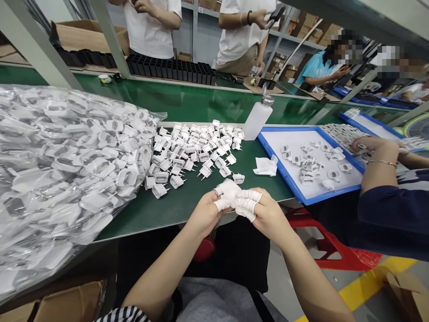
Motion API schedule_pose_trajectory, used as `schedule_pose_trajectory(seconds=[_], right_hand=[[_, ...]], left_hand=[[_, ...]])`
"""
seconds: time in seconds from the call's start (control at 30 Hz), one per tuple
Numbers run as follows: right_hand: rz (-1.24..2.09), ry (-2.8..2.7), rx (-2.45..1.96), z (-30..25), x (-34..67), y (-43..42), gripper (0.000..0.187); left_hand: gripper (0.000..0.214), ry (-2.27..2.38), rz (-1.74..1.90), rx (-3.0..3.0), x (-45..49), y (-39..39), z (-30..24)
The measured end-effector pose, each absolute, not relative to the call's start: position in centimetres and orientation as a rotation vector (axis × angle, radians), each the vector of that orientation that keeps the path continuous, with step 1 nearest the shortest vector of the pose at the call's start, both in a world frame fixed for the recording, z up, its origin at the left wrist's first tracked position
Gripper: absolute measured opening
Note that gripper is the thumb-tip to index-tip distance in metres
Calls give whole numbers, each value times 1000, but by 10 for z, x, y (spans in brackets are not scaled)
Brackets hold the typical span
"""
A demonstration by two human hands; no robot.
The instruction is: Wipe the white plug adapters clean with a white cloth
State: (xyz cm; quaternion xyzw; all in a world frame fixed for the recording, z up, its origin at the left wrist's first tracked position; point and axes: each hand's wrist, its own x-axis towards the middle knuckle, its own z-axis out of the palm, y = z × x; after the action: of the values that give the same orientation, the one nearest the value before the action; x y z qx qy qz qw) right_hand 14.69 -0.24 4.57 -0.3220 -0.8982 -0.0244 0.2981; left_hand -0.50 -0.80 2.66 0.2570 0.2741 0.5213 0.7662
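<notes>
A white item (230, 188), its form hard to make out, sits at the near edge of the desk (140, 221), pinched between the left hand (207, 211) and right hand (268, 213), whose fingers wear white covers (248, 203). Beyond lie loose white plug housings (197, 150), beside a bulging clear bag (67, 174); a bottle (257, 120) and blue-rimmed tray (281, 168) stand rightward.

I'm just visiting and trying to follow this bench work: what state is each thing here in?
Left hand: fingers bent, meeting the right hand; tips in white covers.
Right hand: likewise bent and covered; whether either hand holds anything is unclear.
Clear bag: bulging, well filled.
Loose white pieces: heaped unevenly on the green bench.
Bottle: standing, metal lid flipped up.
White sheet: creased, beside the tray.
Blue-rimmed tray: partly filled.
</notes>
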Motion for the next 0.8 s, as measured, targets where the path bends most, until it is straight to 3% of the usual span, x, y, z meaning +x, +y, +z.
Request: schedule_pose_trajectory(seconds=[0.2, 0.33, 0.47, 0.6, 0.73, 0.8], right_hand=[[95, -2337, -887, 47, 144, -5, 17], [573, -2062, -1071, 51, 146, -3, 11], [936, -1499, -1263, 64, 160, 22, 20], [824, -1231, -1314, 86, 187, 65, 20], [655, -1369, -1515, 100, 204, 91, 21], [617, -1451, -1576, 95, 199, 87, 31]], left_hand=[[24, 659, 1146, 555, -3, -9, 26], [25, 726, 1137, 637, -4, -9, 23], [39, 723, 1174, 663, -6, -11, 19], [43, 718, 1206, 610, -12, -12, 17], [34, 700, 1250, 498, -22, -11, 18], [27, 658, 1208, 496, -29, -9, 22]])
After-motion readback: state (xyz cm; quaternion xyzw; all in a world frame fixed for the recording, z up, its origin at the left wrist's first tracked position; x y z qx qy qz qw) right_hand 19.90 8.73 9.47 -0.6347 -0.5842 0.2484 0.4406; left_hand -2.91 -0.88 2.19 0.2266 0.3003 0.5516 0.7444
